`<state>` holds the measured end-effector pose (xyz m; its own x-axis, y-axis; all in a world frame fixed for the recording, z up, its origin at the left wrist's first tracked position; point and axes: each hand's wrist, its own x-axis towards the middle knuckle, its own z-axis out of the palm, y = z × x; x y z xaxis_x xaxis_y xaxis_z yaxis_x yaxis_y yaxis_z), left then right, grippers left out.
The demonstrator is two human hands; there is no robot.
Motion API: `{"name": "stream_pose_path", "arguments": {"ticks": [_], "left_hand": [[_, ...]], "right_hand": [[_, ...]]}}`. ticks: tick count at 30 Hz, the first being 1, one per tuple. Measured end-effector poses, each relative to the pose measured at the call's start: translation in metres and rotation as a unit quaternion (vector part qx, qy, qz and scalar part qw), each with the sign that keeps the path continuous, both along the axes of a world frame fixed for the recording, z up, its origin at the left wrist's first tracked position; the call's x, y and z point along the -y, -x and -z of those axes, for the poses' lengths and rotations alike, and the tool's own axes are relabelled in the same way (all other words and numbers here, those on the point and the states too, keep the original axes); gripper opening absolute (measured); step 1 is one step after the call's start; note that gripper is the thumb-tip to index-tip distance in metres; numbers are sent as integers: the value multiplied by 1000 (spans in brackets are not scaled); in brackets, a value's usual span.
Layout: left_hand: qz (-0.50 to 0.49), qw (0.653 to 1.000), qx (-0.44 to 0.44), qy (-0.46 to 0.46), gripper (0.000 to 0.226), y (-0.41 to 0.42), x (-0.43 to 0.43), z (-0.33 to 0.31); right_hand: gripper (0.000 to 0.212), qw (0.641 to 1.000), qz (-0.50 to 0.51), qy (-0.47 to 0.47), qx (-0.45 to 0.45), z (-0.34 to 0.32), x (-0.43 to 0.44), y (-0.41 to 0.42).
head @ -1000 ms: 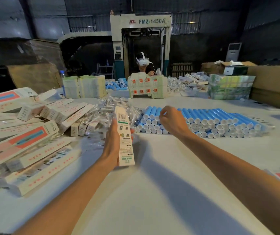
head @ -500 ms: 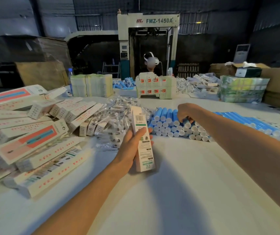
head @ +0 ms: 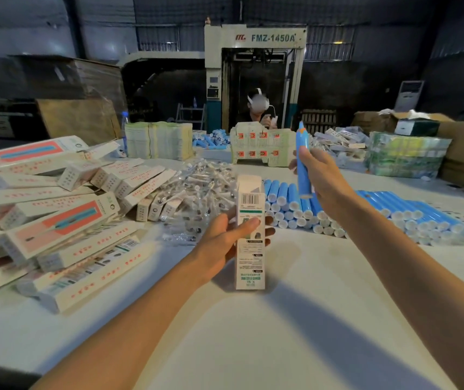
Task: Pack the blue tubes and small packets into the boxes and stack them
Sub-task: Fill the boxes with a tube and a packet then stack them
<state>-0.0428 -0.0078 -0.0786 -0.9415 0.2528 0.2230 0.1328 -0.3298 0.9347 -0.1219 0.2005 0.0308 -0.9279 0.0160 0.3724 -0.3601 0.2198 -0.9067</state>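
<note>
Lifted clear of the blue tube pile [head: 295, 204], one tube [head: 302, 161] now stands upright gripped in the right hand [head: 321, 181], while the left hand [head: 225, 240] clasps the open-topped box [head: 250, 235] upright, ready for insertion.

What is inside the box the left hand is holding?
The box in the left hand has its top flap open, but its walls hide the interior. One blue tube is outside it, held upright by the right hand.
</note>
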Motion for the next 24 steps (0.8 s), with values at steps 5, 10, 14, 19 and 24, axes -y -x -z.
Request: {"name": "stream_pose_path", "arguments": {"ticks": [5, 10, 14, 19, 24], "left_hand": [[40, 999, -9, -17, 58, -6, -3, 1], [34, 999, -23, -16, 55, -12, -6, 0], [22, 999, -28, -1, 59, -16, -7, -3], [9, 999, -38, 18, 56, -17, -8, -1], [-49, 998, -37, 16, 48, -16, -11, 1]], "right_hand": [[23, 970, -151, 180, -55, -23, 16, -49], [29, 980, -131, 138, -56, -28, 32, -59], [29, 996, -71, 18, -57, -22, 32, -51], [69, 984, -143, -91, -57, -30, 22, -40], [63, 954, -165, -235, -91, -18, 28, -40]]}}
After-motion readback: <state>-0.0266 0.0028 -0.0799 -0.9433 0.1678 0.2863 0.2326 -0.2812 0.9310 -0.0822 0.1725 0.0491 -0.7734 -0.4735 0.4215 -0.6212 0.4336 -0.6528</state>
